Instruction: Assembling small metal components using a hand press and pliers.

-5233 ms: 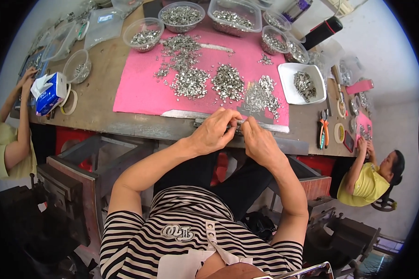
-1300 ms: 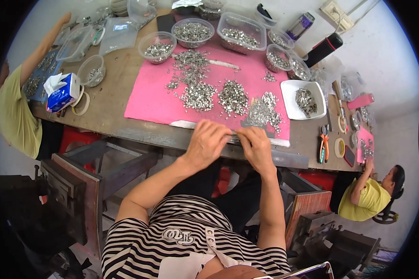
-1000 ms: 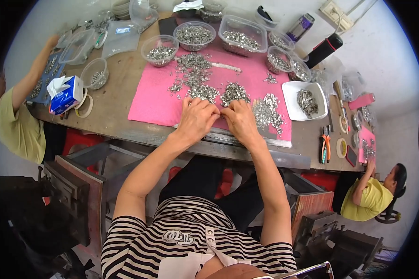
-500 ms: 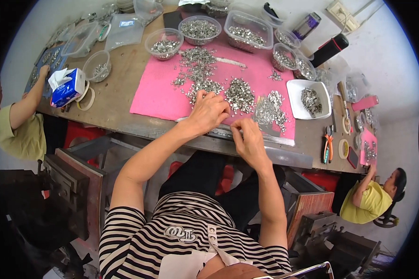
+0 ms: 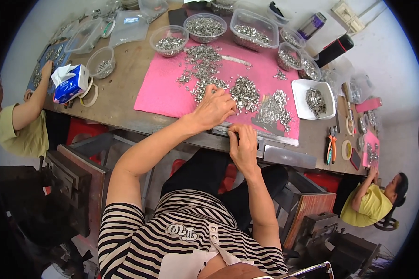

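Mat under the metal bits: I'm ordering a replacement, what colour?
Pink mat, clearest in the head view.

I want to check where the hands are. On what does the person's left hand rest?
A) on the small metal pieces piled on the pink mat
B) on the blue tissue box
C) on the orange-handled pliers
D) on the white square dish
A: the left hand lies on the small metal pieces heaped on the pink mat, while the right hand is at the table's near edge.

Left of the pink mat (image 5: 167, 90): blue tissue pack (image 5: 70, 83), tape roll (image 5: 91, 95). Right of it: white square dish (image 5: 314, 100), orange-handled pliers (image 5: 330, 149). Beyond its far edge: clear bowls (image 5: 170, 39).
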`<control>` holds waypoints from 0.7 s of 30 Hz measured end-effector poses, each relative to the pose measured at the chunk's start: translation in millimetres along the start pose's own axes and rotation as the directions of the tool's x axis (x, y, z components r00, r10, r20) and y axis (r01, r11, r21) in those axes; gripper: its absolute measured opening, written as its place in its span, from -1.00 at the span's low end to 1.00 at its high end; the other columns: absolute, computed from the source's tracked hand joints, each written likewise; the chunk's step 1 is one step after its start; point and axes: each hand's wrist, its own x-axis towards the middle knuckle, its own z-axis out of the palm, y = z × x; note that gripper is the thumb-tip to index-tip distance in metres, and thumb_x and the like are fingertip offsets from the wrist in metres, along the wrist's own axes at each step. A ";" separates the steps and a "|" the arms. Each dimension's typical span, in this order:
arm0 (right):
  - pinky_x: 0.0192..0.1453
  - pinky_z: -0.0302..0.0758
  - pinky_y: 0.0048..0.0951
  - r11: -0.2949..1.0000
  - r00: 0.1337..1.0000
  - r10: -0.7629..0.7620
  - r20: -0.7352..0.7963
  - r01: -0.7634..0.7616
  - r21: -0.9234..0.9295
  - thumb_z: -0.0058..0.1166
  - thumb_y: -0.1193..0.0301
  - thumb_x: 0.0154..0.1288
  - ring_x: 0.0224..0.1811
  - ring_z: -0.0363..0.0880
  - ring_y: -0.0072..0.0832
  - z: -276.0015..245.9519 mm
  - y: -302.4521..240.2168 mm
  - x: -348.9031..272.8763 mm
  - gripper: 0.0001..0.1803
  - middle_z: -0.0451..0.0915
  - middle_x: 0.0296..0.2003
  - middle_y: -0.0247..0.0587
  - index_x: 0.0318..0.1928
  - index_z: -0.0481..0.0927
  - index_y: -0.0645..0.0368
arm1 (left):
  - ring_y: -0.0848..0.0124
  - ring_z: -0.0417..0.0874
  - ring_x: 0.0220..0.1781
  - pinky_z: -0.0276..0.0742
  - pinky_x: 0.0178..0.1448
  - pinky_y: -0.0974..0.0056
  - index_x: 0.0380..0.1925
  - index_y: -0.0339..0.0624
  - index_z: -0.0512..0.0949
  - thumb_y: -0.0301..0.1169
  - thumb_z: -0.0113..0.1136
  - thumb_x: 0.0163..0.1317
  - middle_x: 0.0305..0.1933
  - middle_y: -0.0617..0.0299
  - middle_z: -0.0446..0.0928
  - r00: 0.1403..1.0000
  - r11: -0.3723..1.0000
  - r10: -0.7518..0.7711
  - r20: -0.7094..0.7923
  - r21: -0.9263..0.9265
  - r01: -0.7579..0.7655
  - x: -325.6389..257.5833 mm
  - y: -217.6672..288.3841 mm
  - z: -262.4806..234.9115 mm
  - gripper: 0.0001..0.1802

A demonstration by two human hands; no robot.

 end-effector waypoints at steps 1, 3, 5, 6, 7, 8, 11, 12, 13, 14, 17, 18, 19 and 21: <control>-0.08 0.34 -0.22 1.000 1.000 0.002 -0.006 -0.002 -0.006 0.22 0.65 0.21 -0.24 0.50 -0.19 -0.5 -0.5 0.4 -0.82 0.56 -0.29 -0.18 -0.22 0.52 0.21 | 0.25 0.53 -0.03 0.20 0.25 -0.02 -0.35 -0.08 0.68 -0.33 0.36 0.20 -0.29 0.23 0.61 1.000 1.000 0.001 -0.001 0.000 -0.001 -0.4 0.4 -0.1 -0.90; -0.08 0.34 -0.22 0.999 0.999 -0.037 -0.018 0.037 -0.002 0.23 0.65 0.21 -0.25 0.51 -0.19 -4.5 -4.0 1.3 -0.82 0.57 -0.30 -0.19 -0.22 0.54 0.21 | 0.24 0.54 -0.04 0.20 0.24 -0.03 -0.32 -0.08 0.66 -0.36 0.34 0.22 -0.28 0.24 0.60 1.000 1.000 -0.018 -0.004 -0.005 0.018 -1.5 2.3 -0.1 -0.91; -0.08 0.34 -0.22 0.997 0.996 -0.080 -0.029 0.080 0.004 0.23 0.65 0.21 -0.25 0.51 -0.20 -7.7 -2.2 3.7 -0.83 0.57 -0.31 -0.20 -0.21 0.56 0.20 | 0.27 0.53 -0.08 0.19 0.22 0.01 -0.30 -0.09 0.62 -0.40 0.31 0.25 -0.28 0.26 0.58 0.999 0.999 -0.030 -0.041 -0.032 0.029 -6.0 3.4 -1.9 -0.93; -0.08 0.34 -0.22 0.997 0.998 -0.065 -0.026 0.066 0.027 0.24 0.63 0.21 -0.26 0.51 -0.20 -9.8 1.1 5.7 -0.85 0.56 -0.33 -0.21 -0.22 0.58 0.19 | 0.30 0.52 -0.12 0.19 0.20 0.06 -0.28 -0.10 0.59 -0.44 0.28 0.27 -0.28 0.27 0.55 0.996 0.997 -0.045 -0.076 -0.059 0.041 -9.9 3.8 -3.4 -0.94; -0.08 0.34 -0.22 0.998 0.999 -0.045 -0.025 0.046 0.046 0.24 0.62 0.22 -0.26 0.52 -0.21 -13.2 4.6 6.9 -0.86 0.56 -0.35 -0.22 -0.22 0.60 0.19 | 0.30 0.52 -0.12 0.19 0.20 0.06 -0.28 -0.10 0.59 -0.44 0.28 0.27 -0.28 0.27 0.55 0.996 0.997 -0.041 -0.075 -0.062 0.036 -12.0 7.4 -8.1 -0.94; -0.08 0.34 -0.22 0.998 0.999 -0.044 -0.027 0.045 0.043 0.24 0.62 0.22 -0.26 0.52 -0.21 -15.5 8.1 10.0 -0.86 0.56 -0.35 -0.22 -0.22 0.60 0.19 | 0.27 0.54 -0.13 0.22 0.19 0.05 -0.26 -0.11 0.56 -0.45 0.23 0.29 -0.30 0.24 0.55 0.992 0.979 -0.123 -0.039 -0.170 0.115 -15.1 11.1 -14.5 -0.94; -0.10 0.34 -0.20 0.986 0.998 0.062 -0.029 -0.065 -0.155 0.24 0.51 0.27 -0.26 0.52 -0.21 -14.4 27.6 29.1 -0.94 0.55 -0.38 -0.20 -0.25 0.64 0.18 | 0.23 0.55 -0.15 0.27 0.14 0.07 -0.24 -0.15 0.52 -0.49 0.17 0.32 -0.32 0.20 0.54 0.971 0.919 -0.239 -0.017 -0.327 0.221 -24.2 27.4 -26.1 -0.95; -0.10 0.34 -0.20 0.985 0.997 0.064 -0.032 -0.068 -0.157 0.24 0.51 0.27 -0.26 0.52 -0.21 -12.7 34.9 33.5 -0.94 0.55 -0.38 -0.20 -0.25 0.64 0.18 | 0.22 0.55 -0.17 0.30 0.10 0.10 -0.24 -0.17 0.50 -0.50 0.15 0.33 -0.32 0.20 0.53 0.959 0.890 -0.281 -0.037 -0.383 0.246 -27.0 33.1 -26.3 -0.95; -0.09 0.34 -0.18 0.973 0.997 0.077 0.003 -0.074 -0.218 0.26 0.47 0.27 -0.25 0.52 -0.20 -10.5 39.1 38.9 -0.92 0.55 -0.38 -0.18 -0.27 0.64 0.18 | 0.22 0.55 -0.17 0.30 0.10 0.10 -0.24 -0.17 0.50 -0.50 0.15 0.33 -0.32 0.20 0.53 0.959 0.891 -0.280 -0.036 -0.382 0.246 -30.5 37.9 -25.6 -0.95; -0.09 0.34 -0.17 0.957 0.995 0.092 0.037 -0.078 -0.278 0.28 0.43 0.26 -0.24 0.53 -0.19 -8.5 42.4 43.4 -0.90 0.56 -0.37 -0.17 -0.30 0.64 0.18 | 0.21 0.54 -0.19 0.32 0.06 0.10 -0.25 -0.18 0.50 -0.51 0.15 0.32 -0.32 0.19 0.53 0.956 0.880 -0.287 -0.060 -0.412 0.238 -33.5 42.7 -24.7 -0.96; -0.08 0.33 -0.15 0.924 0.991 0.126 0.038 -0.104 -0.369 0.31 0.37 0.24 -0.23 0.52 -0.17 1.6 47.1 52.4 -0.84 0.57 -0.37 -0.14 -0.35 0.63 0.18 | 0.18 0.54 -0.18 0.37 0.04 0.12 -0.23 -0.21 0.52 -0.52 0.17 0.32 -0.29 0.17 0.54 0.954 0.865 -0.293 -0.061 -0.441 0.238 -43.6 53.0 -22.0 -0.94; -0.08 0.33 -0.15 0.923 0.991 0.130 0.037 -0.107 -0.369 0.31 0.37 0.24 -0.23 0.52 -0.17 2.7 48.8 52.8 -0.84 0.57 -0.37 -0.14 -0.35 0.63 0.18 | 0.17 0.56 -0.17 0.40 0.06 0.13 -0.21 -0.22 0.54 -0.53 0.18 0.33 -0.27 0.15 0.56 0.956 0.863 -0.292 -0.041 -0.442 0.244 -45.5 53.8 -20.5 -0.93; -0.08 0.32 -0.16 0.928 0.990 0.136 0.035 -0.115 -0.354 0.32 0.37 0.23 -0.23 0.52 -0.17 3.7 50.0 52.7 -0.83 0.57 -0.37 -0.14 -0.36 0.62 0.17 | 0.12 0.56 -0.14 0.43 0.04 0.12 -0.22 -0.26 0.52 -0.56 0.19 0.31 -0.24 0.10 0.56 0.961 0.865 -0.268 -0.071 -0.457 0.207 -46.2 53.2 -18.1 -0.92; -0.07 0.32 -0.16 0.932 0.989 0.146 0.033 -0.126 -0.339 0.32 0.37 0.22 -0.23 0.52 -0.17 3.4 50.7 51.1 -0.83 0.57 -0.38 -0.14 -0.37 0.61 0.17 | 0.11 0.56 -0.14 0.45 0.03 0.12 -0.22 -0.27 0.52 -0.57 0.18 0.30 -0.23 0.09 0.56 0.962 0.865 -0.263 -0.078 -0.460 0.199 -47.3 53.7 -15.9 -0.92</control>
